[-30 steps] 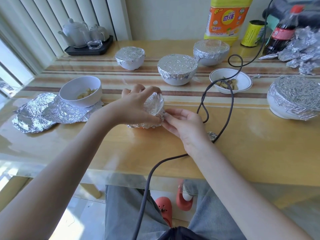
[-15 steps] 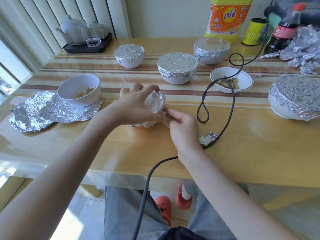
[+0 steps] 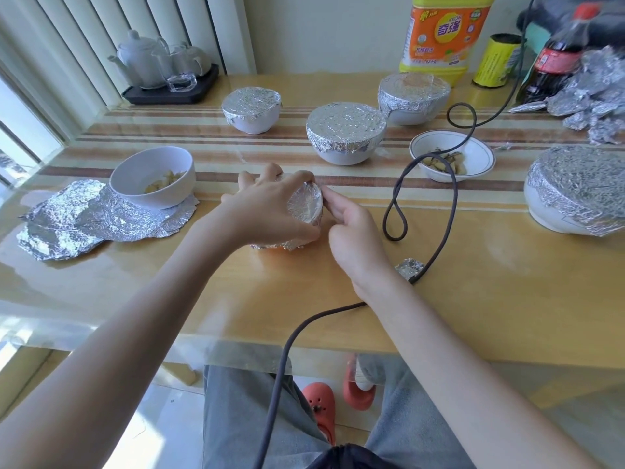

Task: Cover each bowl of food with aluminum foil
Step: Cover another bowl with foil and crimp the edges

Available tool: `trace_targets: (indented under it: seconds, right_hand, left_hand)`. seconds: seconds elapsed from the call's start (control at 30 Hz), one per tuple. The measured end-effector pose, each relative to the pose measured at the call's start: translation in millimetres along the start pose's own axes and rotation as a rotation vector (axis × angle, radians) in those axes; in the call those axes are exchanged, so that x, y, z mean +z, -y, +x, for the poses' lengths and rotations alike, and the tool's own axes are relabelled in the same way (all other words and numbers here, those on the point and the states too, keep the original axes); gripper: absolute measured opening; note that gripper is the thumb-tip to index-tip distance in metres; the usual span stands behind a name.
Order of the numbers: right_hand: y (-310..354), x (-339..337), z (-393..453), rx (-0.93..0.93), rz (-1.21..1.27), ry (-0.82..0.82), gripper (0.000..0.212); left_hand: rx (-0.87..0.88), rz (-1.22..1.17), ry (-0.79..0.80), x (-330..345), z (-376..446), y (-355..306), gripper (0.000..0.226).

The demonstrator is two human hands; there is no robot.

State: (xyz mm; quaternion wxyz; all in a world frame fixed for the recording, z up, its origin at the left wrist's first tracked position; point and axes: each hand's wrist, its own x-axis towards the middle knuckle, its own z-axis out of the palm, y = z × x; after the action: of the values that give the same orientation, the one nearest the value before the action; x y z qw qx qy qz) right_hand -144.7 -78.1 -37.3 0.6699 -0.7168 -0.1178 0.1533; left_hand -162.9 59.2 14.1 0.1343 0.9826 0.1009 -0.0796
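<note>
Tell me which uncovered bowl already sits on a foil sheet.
The white bowl at far left, resting on the flat foil sheet; the small rimmed dish sits on bare table.

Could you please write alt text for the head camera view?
A person's left hand and right hand press foil around a small bowl on a wooden table. Four bowls behind are already foil-covered; two bowls of food, a white bowl and a shallow dish, remain open.
</note>
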Motion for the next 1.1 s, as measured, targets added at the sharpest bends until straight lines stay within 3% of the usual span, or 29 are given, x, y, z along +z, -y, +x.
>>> trace_targets:
  seconds: [0.13, 0.23, 0.3, 0.37, 0.43, 0.53, 0.63, 0.83, 1.1]
  right_hand:
    - [4, -6, 13, -0.003, -0.011, 0.126, 0.081]
    - [6, -31, 14, -0.003, -0.172, 0.049, 0.059]
    - [5, -41, 6, -0.041, -0.355, 0.040, 0.049]
    - [3, -41, -2, -0.089, -0.488, 0.089, 0.057]
    - [0, -36, -3, -0.181, -0.558, 0.089, 0.062]
    - [1, -29, -1, -0.281, -0.630, 0.048, 0.052]
    - [3, -28, 1, -0.323, -0.625, 0.001, 0.036]
    - [1, -29, 12, -0.388, -0.653, 0.032, 0.015]
    - [-2, -36, 22, -0.399, -0.596, 0.064, 0.012]
  left_hand:
    - [-0.068, 0.001, -0.005, 1, -1, -4, 0.087]
    - [-0.135, 0.010, 0.018, -1, -2, -14, 0.093]
    - [-0.171, 0.042, 0.090, -9, -2, -15, 0.109]
    - [-0.161, 0.044, 0.184, -20, -2, -12, 0.129]
    - [-0.034, 0.058, 0.228, -27, -1, -7, 0.133]
    - [0.217, 0.084, 0.246, -27, 0, 3, 0.112]
    - [0.290, 0.021, 0.214, -22, 4, 11, 0.079]
    - [0.320, 0.016, 0.198, -22, 9, 12, 0.075]
    - [0.354, 0.010, 0.186, -21, 12, 13, 0.071]
